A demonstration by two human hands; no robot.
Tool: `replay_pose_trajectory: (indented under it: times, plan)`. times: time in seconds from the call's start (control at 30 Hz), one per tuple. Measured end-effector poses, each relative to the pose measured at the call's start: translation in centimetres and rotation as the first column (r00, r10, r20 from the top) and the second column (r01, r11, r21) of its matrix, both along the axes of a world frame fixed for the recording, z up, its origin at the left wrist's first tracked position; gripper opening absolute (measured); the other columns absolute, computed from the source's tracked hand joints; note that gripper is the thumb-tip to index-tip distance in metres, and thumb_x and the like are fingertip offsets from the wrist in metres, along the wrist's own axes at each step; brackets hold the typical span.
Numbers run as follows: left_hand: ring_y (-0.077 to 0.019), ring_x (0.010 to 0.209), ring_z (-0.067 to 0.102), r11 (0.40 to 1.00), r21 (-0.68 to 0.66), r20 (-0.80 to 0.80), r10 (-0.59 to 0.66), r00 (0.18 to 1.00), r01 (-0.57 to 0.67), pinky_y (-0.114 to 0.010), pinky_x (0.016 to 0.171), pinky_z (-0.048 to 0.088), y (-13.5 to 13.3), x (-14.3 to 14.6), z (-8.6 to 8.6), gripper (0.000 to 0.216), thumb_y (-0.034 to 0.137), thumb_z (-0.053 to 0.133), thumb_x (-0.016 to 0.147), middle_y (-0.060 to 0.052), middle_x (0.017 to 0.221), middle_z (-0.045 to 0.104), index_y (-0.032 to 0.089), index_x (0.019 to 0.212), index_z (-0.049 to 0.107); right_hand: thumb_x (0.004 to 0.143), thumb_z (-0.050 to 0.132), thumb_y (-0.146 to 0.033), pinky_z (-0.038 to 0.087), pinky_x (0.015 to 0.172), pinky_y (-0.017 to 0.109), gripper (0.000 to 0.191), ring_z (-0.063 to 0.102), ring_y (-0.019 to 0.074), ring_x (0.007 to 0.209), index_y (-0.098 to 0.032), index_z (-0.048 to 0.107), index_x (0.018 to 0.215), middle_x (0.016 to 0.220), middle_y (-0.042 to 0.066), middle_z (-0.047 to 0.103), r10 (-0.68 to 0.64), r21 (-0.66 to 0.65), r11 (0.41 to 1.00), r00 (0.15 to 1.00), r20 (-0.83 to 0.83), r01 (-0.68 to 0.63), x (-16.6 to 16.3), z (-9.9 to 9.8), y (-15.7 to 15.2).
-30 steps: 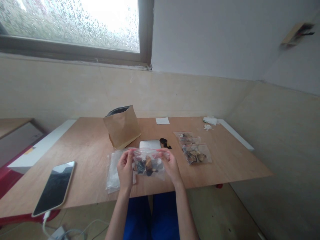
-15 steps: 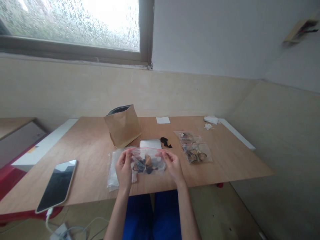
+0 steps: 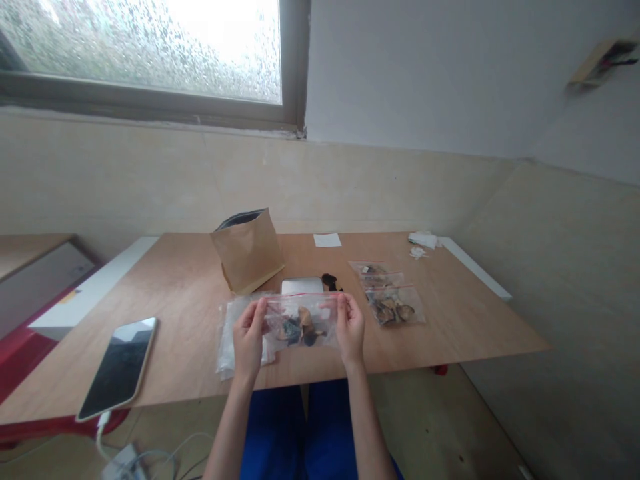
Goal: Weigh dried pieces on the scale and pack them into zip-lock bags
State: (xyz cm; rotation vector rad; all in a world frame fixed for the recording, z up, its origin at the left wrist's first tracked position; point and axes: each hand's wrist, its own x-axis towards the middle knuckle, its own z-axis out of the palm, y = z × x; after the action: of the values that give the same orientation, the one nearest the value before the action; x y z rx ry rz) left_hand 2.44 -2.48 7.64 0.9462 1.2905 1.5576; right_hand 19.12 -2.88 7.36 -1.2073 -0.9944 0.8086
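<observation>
My left hand (image 3: 249, 341) and right hand (image 3: 351, 329) each pinch an upper corner of a small clear zip bag (image 3: 300, 322), fingers closed on its red-striped top, holding it just above the near edge of the table (image 3: 180, 300). Dark dried pieces sit inside it. Beyond lie a metal tin (image 3: 301, 286), two filled bags (image 3: 391, 296) to the right, and a brown paper pouch (image 3: 247, 251).

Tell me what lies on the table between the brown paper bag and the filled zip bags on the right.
In the head view, between the brown paper bag and the filled zip bags lie a flat silver slab and a small black piece; otherwise bare table.
</observation>
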Motion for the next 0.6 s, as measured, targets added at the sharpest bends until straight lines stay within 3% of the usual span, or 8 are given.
replay_pose_trajectory:
  times: [0.27, 0.4, 0.6]
  plan:
    - [-0.0101, 0.052, 0.048, 0.996, 0.058, -0.127, 0.077, 0.989, -0.07, -0.018, 0.044, 0.038, -0.29, 0.23, 0.37, 0.038, 0.052, 0.058, 0.073, -0.001, 0.062, 0.059, 0.016, 0.077, 0.068, 0.088, 0.037, -0.053, 0.049, 0.064, 0.027, 0.04, 0.063, 0.0173, 0.067, -0.019, 0.055, 0.078, 0.074, 0.006, 0.068, -0.035, -0.002, 0.999, 0.997, 0.065, 0.035, -0.02, 0.05, 0.15]
    - [-0.0117, 0.058, 0.052, 0.992, 0.09, -0.183, 0.107, 0.977, -0.092, -0.019, 0.049, 0.042, -0.47, 0.35, 0.17, 0.036, 0.051, 0.056, 0.075, -0.002, 0.069, 0.062, 0.016, 0.077, 0.067, 0.088, 0.039, -0.051, 0.047, 0.062, 0.025, 0.039, 0.061, 0.0154, 0.066, -0.018, 0.056, 0.077, 0.073, 0.005, 0.067, -0.09, 0.034, 0.996, 0.987, 0.136, 0.086, -0.09, 0.25, -0.04]
    - [-0.0123, 0.061, 0.054, 0.984, 0.117, -0.186, 0.157, 0.97, -0.137, -0.02, 0.052, 0.042, -0.59, 0.94, 0.1, 0.034, 0.049, 0.056, 0.076, -0.002, 0.07, 0.062, 0.016, 0.075, 0.064, 0.085, 0.042, -0.054, 0.047, 0.062, 0.025, 0.04, 0.063, 0.0163, 0.067, -0.018, 0.058, 0.075, 0.072, 0.005, 0.068, -0.054, 0.013, 0.998, 0.998, 0.032, 0.054, -0.02, 0.56, 0.0]
